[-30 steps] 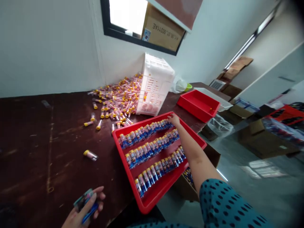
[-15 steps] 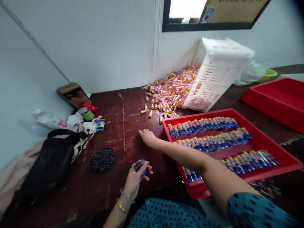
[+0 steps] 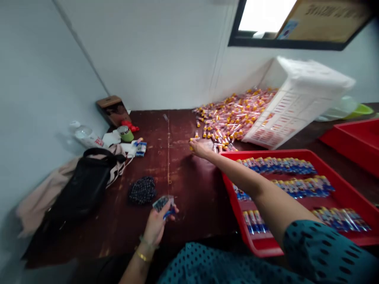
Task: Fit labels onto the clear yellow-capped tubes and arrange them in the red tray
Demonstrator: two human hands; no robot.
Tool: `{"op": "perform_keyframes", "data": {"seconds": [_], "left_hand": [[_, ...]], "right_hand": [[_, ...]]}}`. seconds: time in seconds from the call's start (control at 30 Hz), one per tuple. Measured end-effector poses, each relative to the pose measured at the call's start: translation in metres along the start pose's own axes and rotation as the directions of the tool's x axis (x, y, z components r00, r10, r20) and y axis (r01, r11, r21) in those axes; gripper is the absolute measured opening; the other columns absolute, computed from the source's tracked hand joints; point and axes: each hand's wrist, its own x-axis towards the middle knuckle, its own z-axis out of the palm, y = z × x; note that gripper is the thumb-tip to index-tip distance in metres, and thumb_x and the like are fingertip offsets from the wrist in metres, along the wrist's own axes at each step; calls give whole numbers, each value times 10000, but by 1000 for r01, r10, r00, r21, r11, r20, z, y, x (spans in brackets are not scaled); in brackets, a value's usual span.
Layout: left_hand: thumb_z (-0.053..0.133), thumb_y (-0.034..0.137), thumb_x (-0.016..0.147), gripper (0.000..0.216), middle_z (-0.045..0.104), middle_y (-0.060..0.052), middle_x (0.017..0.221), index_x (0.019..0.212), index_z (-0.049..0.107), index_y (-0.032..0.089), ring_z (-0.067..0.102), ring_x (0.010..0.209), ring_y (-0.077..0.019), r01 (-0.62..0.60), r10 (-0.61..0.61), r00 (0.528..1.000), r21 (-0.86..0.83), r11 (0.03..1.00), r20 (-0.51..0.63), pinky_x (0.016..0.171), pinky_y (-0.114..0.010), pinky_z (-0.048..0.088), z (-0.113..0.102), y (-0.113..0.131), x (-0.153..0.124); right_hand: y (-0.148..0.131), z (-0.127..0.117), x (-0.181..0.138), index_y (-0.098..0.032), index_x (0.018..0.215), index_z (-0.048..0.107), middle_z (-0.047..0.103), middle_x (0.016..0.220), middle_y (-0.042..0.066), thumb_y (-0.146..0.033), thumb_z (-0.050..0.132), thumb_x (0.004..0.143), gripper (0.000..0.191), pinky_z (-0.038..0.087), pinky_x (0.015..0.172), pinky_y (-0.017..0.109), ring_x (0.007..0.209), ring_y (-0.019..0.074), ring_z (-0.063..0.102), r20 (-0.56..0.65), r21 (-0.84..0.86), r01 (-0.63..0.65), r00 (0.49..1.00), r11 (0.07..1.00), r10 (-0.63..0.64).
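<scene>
My left hand [image 3: 160,217] is low over the table and closed on a clear plastic wrapper [image 3: 162,203] with blue print; whether it is one or a stack I cannot tell. My right hand [image 3: 201,148] stretches forward to the near left edge of a heap of small yellow-capped tubes [image 3: 233,114]. Its fingers close on one tube [image 3: 192,148], whose yellow cap shows at the fingertips, slightly blurred. To the right, a red tray [image 3: 233,215] holds rows of tubes in blue-printed wrappers [image 3: 278,165], partly hidden behind my right forearm.
A white plastic basket [image 3: 299,104] tilts against the wall beside the heap. Another red tray [image 3: 355,136] stands far right. On the left are a black bag [image 3: 85,189], a dark cloth bundle [image 3: 142,190], a bottle [image 3: 87,136], a green-sided jar [image 3: 126,134] and a brown box [image 3: 114,110].
My right hand has moved forward from the bare tabletop to the heap's edge and closed on a tube. My left hand keeps the wrapper. The view has turned left.
</scene>
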Motion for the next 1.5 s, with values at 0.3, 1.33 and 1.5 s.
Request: {"op": "perform_keyframes", "data": {"seconds": [0.3, 1.33, 1.5], "left_hand": [[894, 287, 516, 392, 657, 38, 717, 769, 617, 174, 649, 604, -144, -137, 125, 984, -92, 986, -123, 431, -195, 461, 22, -4, 5], [851, 261, 630, 206, 617, 18, 653, 668, 681, 150, 528, 599, -112, -181, 106, 926, 180, 967, 363, 604, -244, 432, 46, -9, -12], [777, 341, 736, 311, 719, -57, 796, 958, 697, 139, 632, 670, -173, -38, -38, 919, 184, 982, 393, 605, -279, 484, 61, -18, -20]], "right_hand": [[-91, 12, -129, -145, 887, 640, 606, 902, 37, -207, 626, 856, 71, 460, 760, 235, 809, 135, 579, -58, 572, 416, 880, 707, -472], [-59, -22, -197, -162, 1000, 619, 580, 708, -42, -367, 717, 799, 303, 345, 476, 179, 514, 56, 440, 74, 944, -66, 997, 322, -11], [-58, -5, -215, -161, 828, 620, 639, 766, -11, -392, 688, 827, 240, 406, 603, 201, 639, 93, 512, -94, 827, 34, 993, 562, 78]]}}
